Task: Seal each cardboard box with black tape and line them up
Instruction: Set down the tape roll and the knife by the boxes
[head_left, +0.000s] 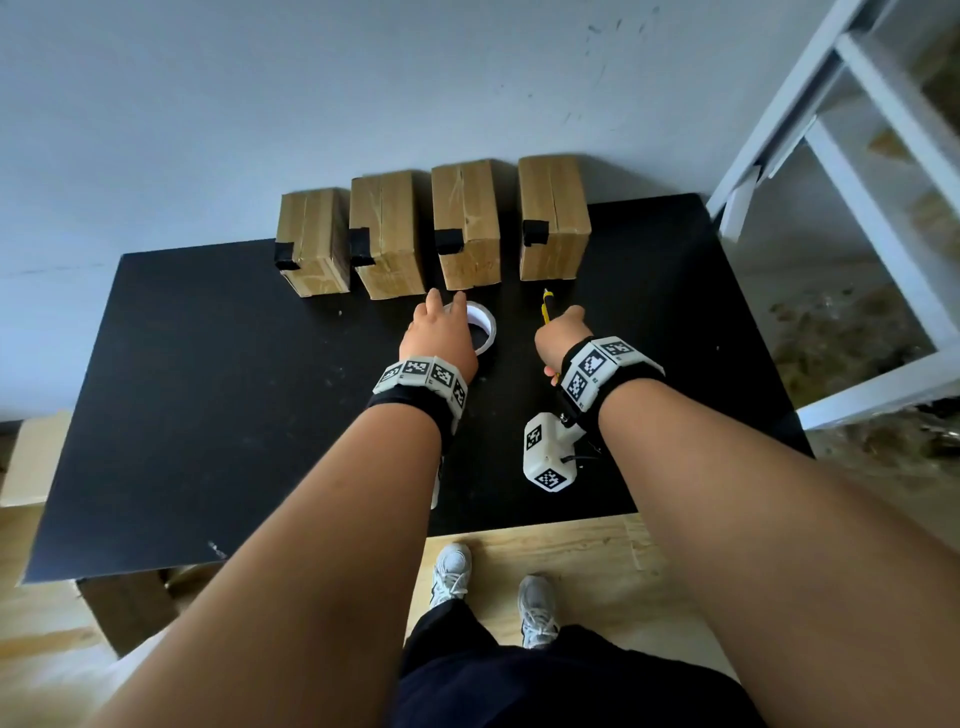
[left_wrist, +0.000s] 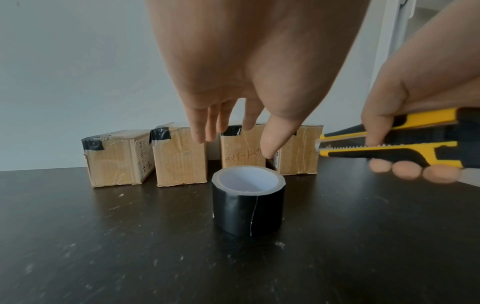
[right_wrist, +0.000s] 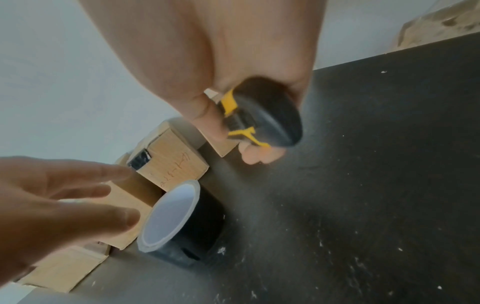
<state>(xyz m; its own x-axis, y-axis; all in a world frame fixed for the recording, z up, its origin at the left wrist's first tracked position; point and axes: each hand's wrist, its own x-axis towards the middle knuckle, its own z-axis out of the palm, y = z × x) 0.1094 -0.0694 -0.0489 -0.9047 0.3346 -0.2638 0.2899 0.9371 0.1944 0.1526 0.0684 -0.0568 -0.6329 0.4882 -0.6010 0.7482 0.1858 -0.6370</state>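
Observation:
Several cardboard boxes (head_left: 467, 218) stand side by side along the back edge of the black table (head_left: 208, 389), each with a patch of black tape on its front left top corner. A roll of black tape (left_wrist: 248, 203) stands on end in front of the third box. My left hand (head_left: 441, 325) hovers just above the roll (head_left: 483, 330) with straight, spread fingers, holding nothing. To its right, my right hand (head_left: 563, 332) grips a yellow and black utility knife (head_left: 547, 306), its tip pointing toward the boxes. The knife (left_wrist: 389, 148) is held above the table.
A pale wall rises right behind the boxes. A white metal frame (head_left: 857, 182) stands off the table's right side. A cardboard carton (head_left: 31, 457) sits on the floor at the left. The near and left parts of the table are bare black surface.

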